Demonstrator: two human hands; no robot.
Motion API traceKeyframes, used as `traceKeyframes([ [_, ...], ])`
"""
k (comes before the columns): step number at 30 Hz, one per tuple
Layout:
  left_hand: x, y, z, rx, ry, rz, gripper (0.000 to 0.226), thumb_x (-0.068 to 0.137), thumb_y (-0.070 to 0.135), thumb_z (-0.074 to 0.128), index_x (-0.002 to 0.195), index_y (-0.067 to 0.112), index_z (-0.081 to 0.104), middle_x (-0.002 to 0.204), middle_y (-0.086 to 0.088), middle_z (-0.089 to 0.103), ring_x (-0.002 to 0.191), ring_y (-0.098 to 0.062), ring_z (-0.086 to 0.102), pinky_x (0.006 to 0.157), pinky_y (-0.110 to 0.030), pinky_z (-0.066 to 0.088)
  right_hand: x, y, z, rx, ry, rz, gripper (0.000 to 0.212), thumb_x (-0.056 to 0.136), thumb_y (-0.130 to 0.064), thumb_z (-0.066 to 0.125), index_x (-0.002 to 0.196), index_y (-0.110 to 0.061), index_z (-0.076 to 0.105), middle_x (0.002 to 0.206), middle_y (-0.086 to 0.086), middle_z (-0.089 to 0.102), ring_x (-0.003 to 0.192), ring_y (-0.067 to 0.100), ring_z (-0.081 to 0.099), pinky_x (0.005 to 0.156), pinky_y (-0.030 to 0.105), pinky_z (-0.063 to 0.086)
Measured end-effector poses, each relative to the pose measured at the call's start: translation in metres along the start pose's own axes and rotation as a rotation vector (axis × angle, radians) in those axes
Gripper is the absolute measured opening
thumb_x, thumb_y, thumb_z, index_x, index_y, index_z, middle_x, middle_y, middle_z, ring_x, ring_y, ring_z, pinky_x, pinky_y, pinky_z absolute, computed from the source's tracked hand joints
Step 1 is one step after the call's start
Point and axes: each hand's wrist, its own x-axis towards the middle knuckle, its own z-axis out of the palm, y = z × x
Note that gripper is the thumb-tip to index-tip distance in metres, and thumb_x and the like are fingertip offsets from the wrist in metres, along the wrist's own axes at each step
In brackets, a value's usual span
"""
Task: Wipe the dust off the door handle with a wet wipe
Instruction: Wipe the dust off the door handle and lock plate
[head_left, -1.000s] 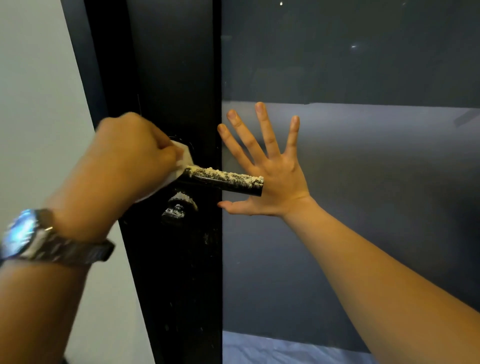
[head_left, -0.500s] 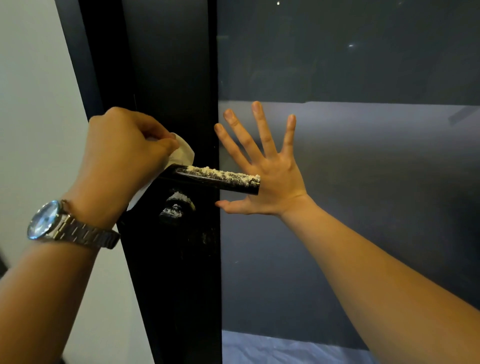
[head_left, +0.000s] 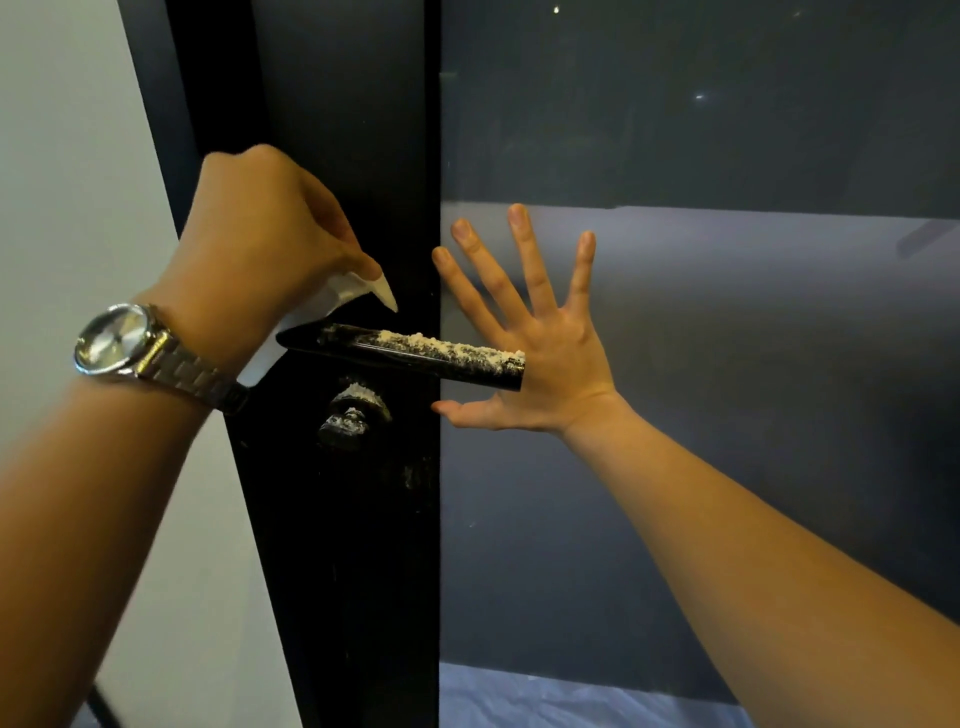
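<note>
Door (head_left: 337, 130) upright: black stile on L, dark glass panel (head_left: 727, 415) on R; lever handle (head_left: 415, 356) fixed to stile, runs R & slightly down, free end past the glass edge; pale dust (head_left: 452, 345) piled along its top on R half, L part glossy black w/ faint specks only; round lock knob (head_left: 353, 415) on stile just below handle, dust on its top too; few pale specks on stile lower R of knob; right hand (head_left: 540, 364) flat on glass, fingers spread, behind handle's free end; wet wipe (head_left: 337, 296), pinched in left hand (head_left: 260, 234), just above handle's L end; touching stile or not, can't tell.
</note>
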Motion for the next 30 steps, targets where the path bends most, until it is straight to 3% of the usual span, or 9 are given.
traceKeyframes([
  [4, 0.010, -0.015, -0.010, 0.065, -0.074, 0.185, 0.012, 0.070, 0.027, 0.073, 0.072, 0.017, 0.068, 0.060, 0.007, 0.053, 0.060, -0.004, 0.045, 0.063, -0.019, 0.030, -0.001, 0.001, 0.000, -0.015, -0.002, 0.001, 0.113, 0.063, -0.089, 0.038, 0.148, -0.016, 0.031, 0.153, 0.007, 0.030, 0.139, 0.043, 0.023, 0.105, 0.070, 0.001],
  [10, 0.018, -0.013, -0.021, 0.258, -0.155, 0.542, 0.010, 0.063, 0.005, 0.078, 0.070, 0.007, 0.071, 0.066, -0.012, 0.065, 0.060, -0.026, 0.055, 0.068, -0.031, 0.035, 0.000, -0.002, 0.000, 0.002, -0.001, 0.005, 0.114, 0.062, -0.089, 0.039, 0.148, -0.015, 0.029, 0.154, 0.007, 0.029, 0.139, 0.043, 0.022, 0.104, 0.071, 0.002],
  [14, 0.017, -0.011, -0.025, 0.246, -0.191, 0.661, 0.012, 0.061, -0.005, 0.076, 0.068, 0.004, 0.072, 0.066, -0.016, 0.066, 0.055, -0.026, 0.054, 0.061, -0.025, 0.032, 0.000, -0.001, 0.000, 0.002, -0.006, 0.004, 0.114, 0.062, -0.090, 0.039, 0.148, -0.015, 0.028, 0.154, 0.007, 0.029, 0.139, 0.043, 0.021, 0.104, 0.071, 0.001],
  [17, 0.017, -0.010, -0.025, 0.238, -0.228, 0.742, 0.012, 0.062, -0.010, 0.074, 0.068, 0.000, 0.072, 0.067, -0.018, 0.066, 0.054, -0.033, 0.059, 0.061, -0.032, 0.040, 0.000, -0.001, 0.000, 0.005, -0.012, 0.006, 0.113, 0.063, -0.089, 0.038, 0.148, -0.015, 0.028, 0.154, 0.008, 0.029, 0.140, 0.043, 0.020, 0.104, 0.071, 0.000],
  [22, 0.018, -0.015, -0.021, 0.189, -0.196, 0.800, 0.010, 0.065, -0.009, 0.071, 0.070, 0.000, 0.072, 0.070, -0.020, 0.066, 0.057, -0.034, 0.062, 0.059, -0.037, 0.048, 0.000, -0.001, 0.001, 0.007, -0.016, 0.008, 0.114, 0.063, -0.089, 0.038, 0.148, -0.015, 0.028, 0.154, 0.008, 0.029, 0.139, 0.043, 0.020, 0.104, 0.071, 0.000],
  [26, 0.007, -0.027, -0.014, 0.055, -0.104, 0.631, 0.006, 0.070, 0.000, 0.071, 0.076, 0.002, 0.072, 0.074, -0.018, 0.066, 0.064, -0.024, 0.055, 0.064, -0.018, 0.038, 0.000, -0.001, 0.001, 0.006, -0.016, 0.004, 0.114, 0.063, -0.089, 0.039, 0.148, -0.015, 0.027, 0.154, 0.007, 0.028, 0.140, 0.043, 0.020, 0.104, 0.071, 0.001],
  [30, 0.006, -0.031, -0.013, 0.025, -0.083, 0.534, 0.011, 0.069, 0.003, 0.074, 0.080, 0.004, 0.073, 0.078, -0.016, 0.067, 0.068, -0.022, 0.054, 0.066, -0.025, 0.037, -0.001, -0.001, 0.002, 0.006, -0.012, 0.004, 0.113, 0.064, -0.089, 0.039, 0.148, -0.015, 0.028, 0.154, 0.007, 0.028, 0.140, 0.043, 0.018, 0.105, 0.071, 0.000],
])
